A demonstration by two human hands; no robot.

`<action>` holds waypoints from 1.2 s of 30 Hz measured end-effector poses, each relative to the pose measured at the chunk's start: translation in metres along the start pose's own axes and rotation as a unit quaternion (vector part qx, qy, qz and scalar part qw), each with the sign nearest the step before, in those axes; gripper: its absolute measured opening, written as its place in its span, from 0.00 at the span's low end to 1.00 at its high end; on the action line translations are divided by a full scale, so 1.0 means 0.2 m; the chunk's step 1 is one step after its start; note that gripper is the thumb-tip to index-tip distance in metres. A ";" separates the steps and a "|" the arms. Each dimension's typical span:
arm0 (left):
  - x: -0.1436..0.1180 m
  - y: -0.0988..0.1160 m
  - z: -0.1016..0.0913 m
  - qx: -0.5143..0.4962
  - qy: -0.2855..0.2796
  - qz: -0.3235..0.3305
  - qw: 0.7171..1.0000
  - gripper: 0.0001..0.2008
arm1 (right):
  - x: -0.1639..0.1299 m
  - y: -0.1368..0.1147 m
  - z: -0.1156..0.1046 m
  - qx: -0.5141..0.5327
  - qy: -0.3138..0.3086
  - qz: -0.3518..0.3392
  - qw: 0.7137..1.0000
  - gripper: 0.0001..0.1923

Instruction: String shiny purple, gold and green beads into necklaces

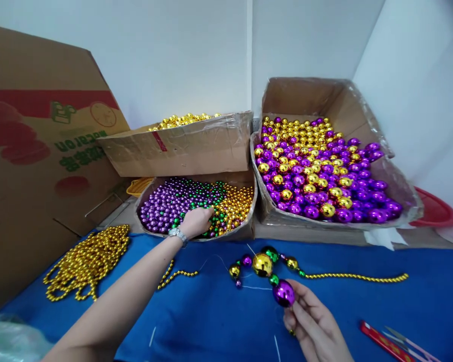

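At the near edge of the tabletop (211, 322), blue-covered, a red cutter (385, 341) and scissors (411, 344) are laid to the right, likely so they can be reached without crowding the work. The string (262, 265) is held at its near end by the right hand (317, 324), its fingers pinched together just under the purple ball (284, 293), probably so the balls don't slide off; the rest of it is stretched along the tabletop. A gold pile (90, 261) is set well apart to the left, perhaps to avoid tangles. Farther off, the left hand (196, 222) is lowered into the low box (243, 178), among small beads (166, 203); whether its fingers are spread or pinching can't be told, fingertips being hidden. The low box is placed right behind the work, seemingly for short reaches. The big box (298, 98), filled with purple and gold balls (347, 183), is stood beside it, apparently sorted by size. Gold beads (184, 120) are held in the back box (196, 151).
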State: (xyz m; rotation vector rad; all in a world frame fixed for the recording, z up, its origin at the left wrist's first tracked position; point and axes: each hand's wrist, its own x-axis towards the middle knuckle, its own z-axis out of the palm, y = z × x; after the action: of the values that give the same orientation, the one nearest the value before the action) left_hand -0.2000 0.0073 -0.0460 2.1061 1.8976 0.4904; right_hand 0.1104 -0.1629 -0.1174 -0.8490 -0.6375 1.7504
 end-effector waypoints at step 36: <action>-0.49 0.41 0.09 -0.673 -0.084 -0.061 0.732 0.09 | 0.03 -0.01 0.02 -0.149 0.013 -0.027 0.988 0.21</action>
State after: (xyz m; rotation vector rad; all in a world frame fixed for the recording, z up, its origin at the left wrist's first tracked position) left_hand -0.1275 -0.0976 -0.0362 0.9469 0.9034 1.1247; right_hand 0.1067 -0.1577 -0.1152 -1.0470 -0.9120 1.6145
